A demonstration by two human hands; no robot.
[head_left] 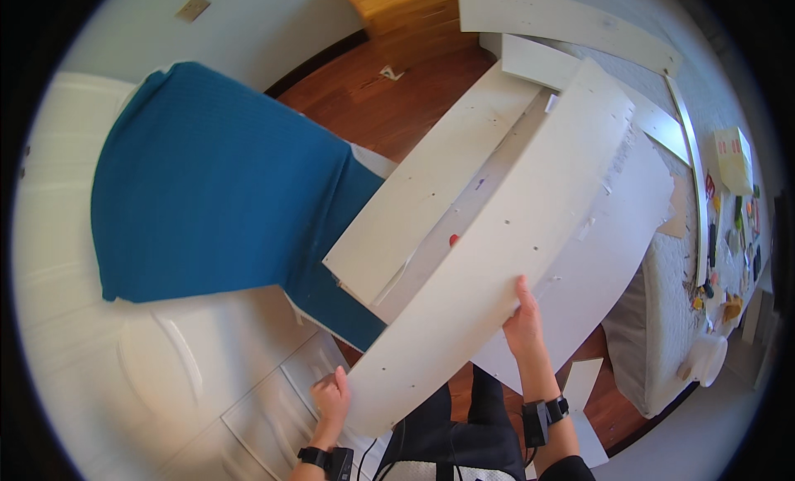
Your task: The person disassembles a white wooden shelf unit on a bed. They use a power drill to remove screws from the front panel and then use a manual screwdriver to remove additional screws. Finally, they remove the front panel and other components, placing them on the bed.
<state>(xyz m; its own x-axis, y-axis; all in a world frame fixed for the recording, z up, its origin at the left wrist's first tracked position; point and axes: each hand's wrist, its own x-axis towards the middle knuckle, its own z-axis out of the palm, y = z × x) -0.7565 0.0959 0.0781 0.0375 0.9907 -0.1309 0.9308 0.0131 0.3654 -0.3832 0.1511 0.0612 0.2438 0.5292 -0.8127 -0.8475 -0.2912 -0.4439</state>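
I hold a long white furniture panel with small drilled holes, tilted and running from near my lap up toward the far right. My left hand grips its near left corner. My right hand clasps its right long edge about a third of the way up. Under it lies a second white panel, roughly parallel, with a narrow gap between them where a small red spot shows. Both wrists wear dark bands.
A blue cloth drapes over white doors on the left. More white boards lie at the top right on a grey rug. Small hardware and a box sit at the right. Wood floor shows beyond.
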